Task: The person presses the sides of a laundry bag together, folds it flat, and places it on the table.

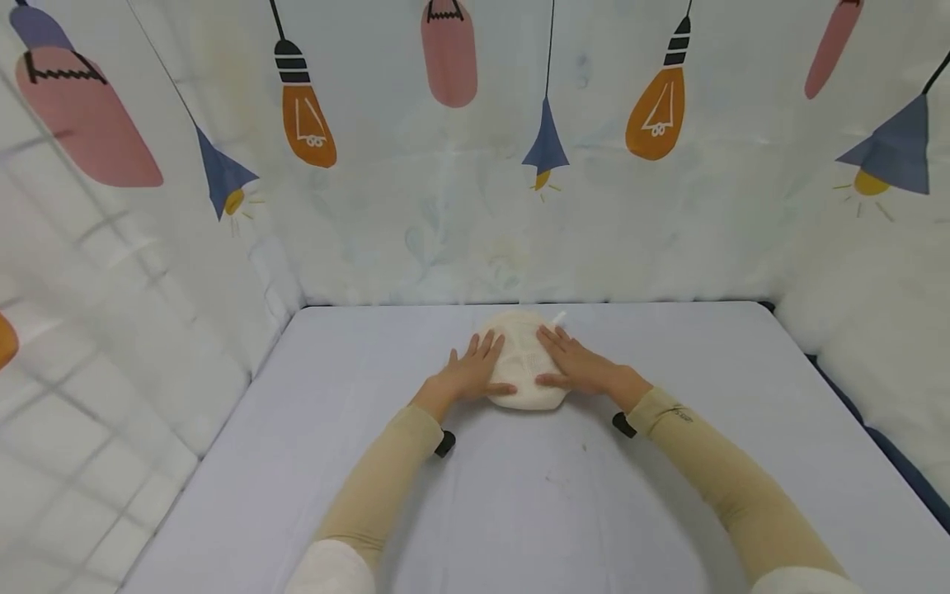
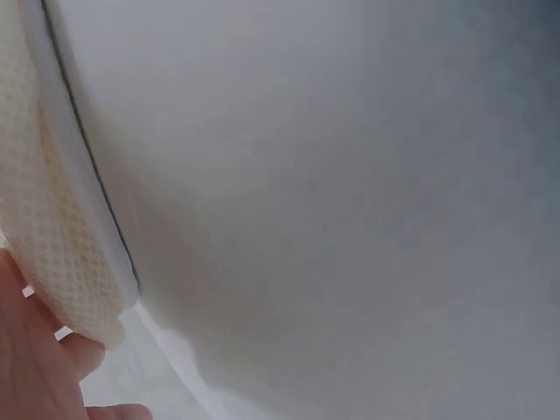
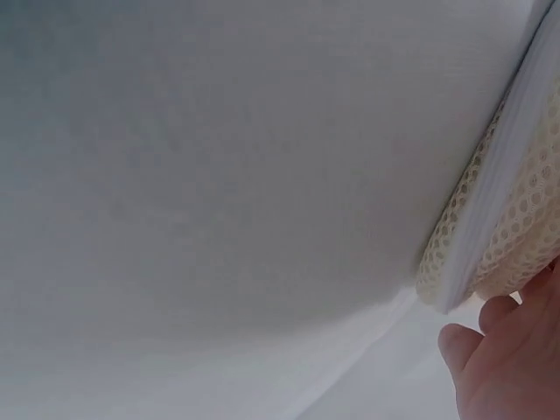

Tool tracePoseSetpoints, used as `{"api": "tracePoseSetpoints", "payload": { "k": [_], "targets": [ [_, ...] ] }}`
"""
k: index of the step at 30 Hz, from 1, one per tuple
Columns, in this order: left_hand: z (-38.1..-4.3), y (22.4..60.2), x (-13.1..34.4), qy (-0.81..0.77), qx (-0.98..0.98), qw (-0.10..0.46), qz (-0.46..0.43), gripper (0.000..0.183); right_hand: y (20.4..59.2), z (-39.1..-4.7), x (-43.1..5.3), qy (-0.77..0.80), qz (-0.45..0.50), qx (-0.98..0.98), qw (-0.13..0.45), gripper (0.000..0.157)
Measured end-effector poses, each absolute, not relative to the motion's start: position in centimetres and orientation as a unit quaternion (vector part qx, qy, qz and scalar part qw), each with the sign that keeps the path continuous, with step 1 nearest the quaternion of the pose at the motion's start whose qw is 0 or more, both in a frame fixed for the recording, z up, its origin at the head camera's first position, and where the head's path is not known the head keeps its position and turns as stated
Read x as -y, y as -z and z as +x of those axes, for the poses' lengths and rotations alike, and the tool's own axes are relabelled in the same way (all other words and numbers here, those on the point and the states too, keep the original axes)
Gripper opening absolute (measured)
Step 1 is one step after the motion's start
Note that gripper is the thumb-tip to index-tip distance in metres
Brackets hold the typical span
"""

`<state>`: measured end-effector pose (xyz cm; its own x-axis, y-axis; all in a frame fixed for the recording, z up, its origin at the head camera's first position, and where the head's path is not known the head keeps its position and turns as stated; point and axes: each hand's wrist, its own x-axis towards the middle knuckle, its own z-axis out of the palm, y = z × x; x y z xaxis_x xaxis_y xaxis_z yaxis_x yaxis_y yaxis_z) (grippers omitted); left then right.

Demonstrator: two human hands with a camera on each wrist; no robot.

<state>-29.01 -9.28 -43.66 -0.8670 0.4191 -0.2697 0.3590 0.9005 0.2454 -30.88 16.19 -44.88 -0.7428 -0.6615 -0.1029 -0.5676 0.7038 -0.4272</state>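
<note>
A rounded cream mesh laundry bag (image 1: 525,363) lies near the far edge of the table, a small white tab (image 1: 558,318) at its upper right. My left hand (image 1: 471,373) rests on its left side, fingers spread and pointing away from me. From the right, my right hand (image 1: 582,367) lies on the bag with straight fingers, its thumb toward the near part. The left wrist view has the mesh edge (image 2: 66,227) against the fingers. A white zip band (image 3: 490,201) runs along the bag's side in the right wrist view.
The table (image 1: 534,503) is covered in a white cloth with a few faint specks. White curtains printed with lamps and bulbs (image 1: 482,206) hang behind it and at both sides. Dark bands (image 1: 445,444) sit at both wrists.
</note>
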Motion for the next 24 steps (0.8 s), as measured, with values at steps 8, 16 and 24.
{"api": "tracePoseSetpoints", "payload": {
  "k": [8,16,24],
  "targets": [
    [-28.4,44.3,9.4,-0.052,-0.963,0.139,0.223,0.101,45.1,-30.0,-17.0,0.159,-0.328,-0.922,0.127,0.100],
    [-27.9,44.2,9.1,-0.025,-0.965,0.156,0.209,0.101,45.2,-29.7,-16.8,0.119,-0.325,-0.929,0.131,0.104],
    [-28.1,43.7,8.4,-0.010,-0.965,0.177,0.194,0.101,45.1,-29.6,-16.7,0.119,-0.321,-0.928,0.145,0.099]
  ]
}}
